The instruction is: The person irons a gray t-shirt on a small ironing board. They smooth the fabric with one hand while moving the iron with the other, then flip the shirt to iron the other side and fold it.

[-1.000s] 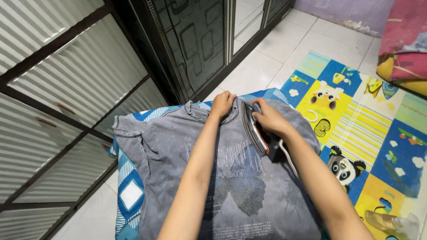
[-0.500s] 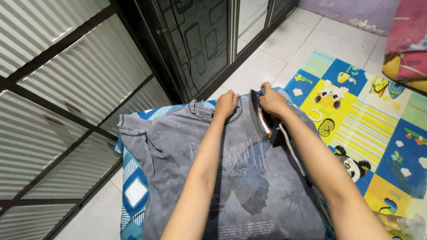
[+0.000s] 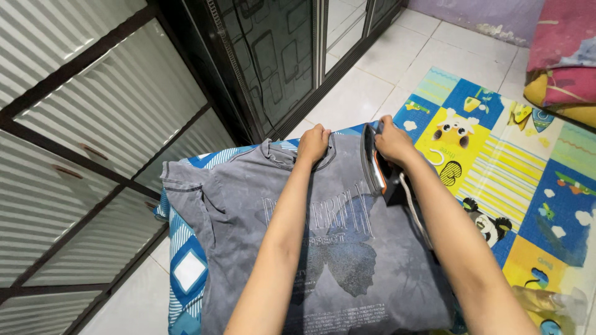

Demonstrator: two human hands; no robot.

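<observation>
Head view, looking down over both my forearms.

Grey T-shirt (image 3: 310,248) lies flat, front side up, with a dark butterfly print (image 3: 344,263) and pale lettering across the chest. It rests on a blue-and-white patterned cloth (image 3: 183,273) that covers the surface beneath; the cloth shows along the shirt's left edge and at the far end past the collar. One sleeve sticks out toward the left.

My left hand (image 3: 315,142) sits at the collar, grip closed on the neckline fabric, fingers curled over it and pinning it down.

My right hand (image 3: 392,139) is just to the right of the left one, near the shirt's right shoulder. Grip is wrapped around the handle of the iron (image 3: 377,166). The iron is tipped onto its side edge, so the shiny soleplate faces left toward my other hand; an orange strip shows along its body. Its lower edge touches the shirt. A pale cord (image 3: 415,208) runs from the iron's rear back alongside my right forearm.

Surroundings: white tiled floor (image 3: 366,80); colourful play mat (image 3: 528,192) with cartoon animals on my right; dark-framed cabinet (image 3: 93,124) with ribbed panels on my left; pink and yellow bedding (image 3: 562,62) at far right.
</observation>
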